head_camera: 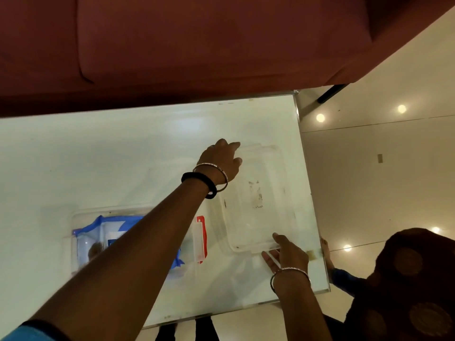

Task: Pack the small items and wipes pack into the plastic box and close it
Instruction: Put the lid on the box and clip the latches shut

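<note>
A clear plastic box [76, 217] with a red latch [200, 239] stands on the white table [98, 156], near the front left. A blue wipes pack [98, 232] lies inside it, and my left forearm hides part of it. The small items cannot be made out. To the right of the box the clear lid [258, 193] lies flat on the table. My left hand [221, 161] reaches across the box and grips the lid's far left corner. My right hand [285, 254] holds the lid's near edge, thumb on top.
A dark red sofa [197, 45] runs along the table's far side. The table's right edge [310, 193] is close beside the lid, with glossy cream floor [369, 168] beyond it. A dark patterned shape [406, 279] shows at the lower right.
</note>
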